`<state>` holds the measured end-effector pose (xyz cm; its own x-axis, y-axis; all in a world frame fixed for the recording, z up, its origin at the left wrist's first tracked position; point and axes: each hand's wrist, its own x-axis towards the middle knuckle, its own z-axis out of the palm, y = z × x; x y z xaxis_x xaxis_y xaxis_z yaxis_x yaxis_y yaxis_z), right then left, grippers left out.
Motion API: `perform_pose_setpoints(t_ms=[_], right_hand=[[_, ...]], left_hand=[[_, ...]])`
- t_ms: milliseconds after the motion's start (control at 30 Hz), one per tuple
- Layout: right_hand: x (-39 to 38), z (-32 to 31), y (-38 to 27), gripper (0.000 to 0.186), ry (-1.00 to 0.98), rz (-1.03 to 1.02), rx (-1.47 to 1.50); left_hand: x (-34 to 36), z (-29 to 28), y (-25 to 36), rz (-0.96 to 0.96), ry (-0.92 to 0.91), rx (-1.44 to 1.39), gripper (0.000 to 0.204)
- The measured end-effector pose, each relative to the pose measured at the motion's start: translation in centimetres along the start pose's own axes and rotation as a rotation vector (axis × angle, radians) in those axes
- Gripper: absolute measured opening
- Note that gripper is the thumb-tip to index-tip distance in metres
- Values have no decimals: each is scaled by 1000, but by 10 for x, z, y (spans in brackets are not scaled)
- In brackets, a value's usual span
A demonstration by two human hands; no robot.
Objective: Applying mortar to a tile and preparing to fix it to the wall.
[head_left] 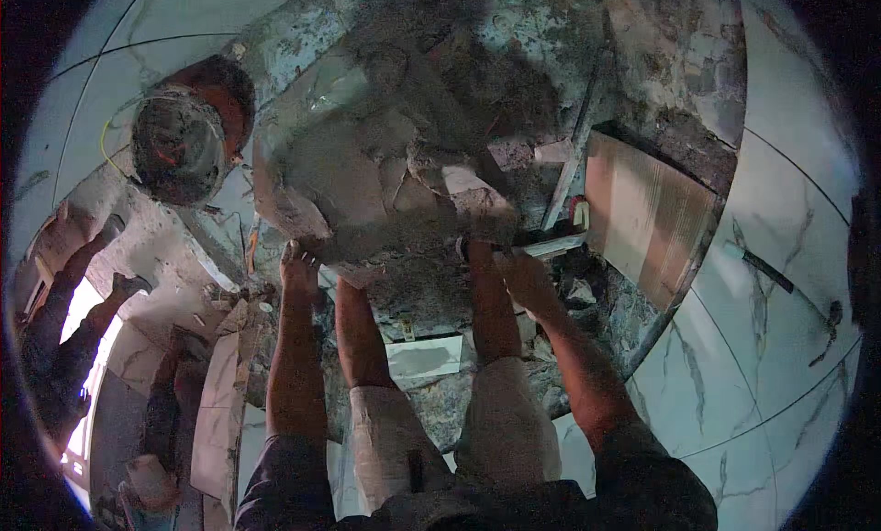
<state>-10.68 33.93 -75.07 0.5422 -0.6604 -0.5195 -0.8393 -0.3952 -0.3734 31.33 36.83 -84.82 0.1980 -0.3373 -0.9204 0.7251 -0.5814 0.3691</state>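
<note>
Left hand (299,263) is being held at the near edge of a mortar-covered slab (340,182), right hand (526,279) beside the right shin (493,315); neither grip is being shown clearly enough to tell.

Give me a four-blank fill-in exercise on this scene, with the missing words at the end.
1. The round bucket is in the upper ___ part of the picture.
2. The striped brown panel is nearer the camera wearer's ___ hand than the other one.
3. The wearer's sleeves are ___ in shade than the shorts.
4. The dark-handled tool lies on pale, grey-veined floor ___.

Missing words: left; right; darker; tiles.
</note>
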Motion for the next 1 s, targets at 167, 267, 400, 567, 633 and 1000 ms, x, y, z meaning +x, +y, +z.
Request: perform_pose_setpoints(t_ms=[167, 267, 400, 567, 633, 1000], right_hand=[[5, -39, 0, 29, -75, 135, 197], [-42, -8, 37, 26, 93, 148, 31], [-46, -37, 57, 16, -233, 130, 44], [-30, -36, 103, 14, -37, 86, -19], [1, -33, 113, 13, 3, 123, 23], [152, -115, 92, 22, 184, -204, -422]], left_hand=[[4, -23, 6, -43, 38, 38, 25], [2, 4, -6, -105, 40, 48, 23], [0, -19, 4, -43, 110, 10, 27], [9, -10, -9, 5, 83, 98, 33], [8, -24, -4, 0, -90, 270, 30], [0, -6, 0, -40, 89, 144, 25]])
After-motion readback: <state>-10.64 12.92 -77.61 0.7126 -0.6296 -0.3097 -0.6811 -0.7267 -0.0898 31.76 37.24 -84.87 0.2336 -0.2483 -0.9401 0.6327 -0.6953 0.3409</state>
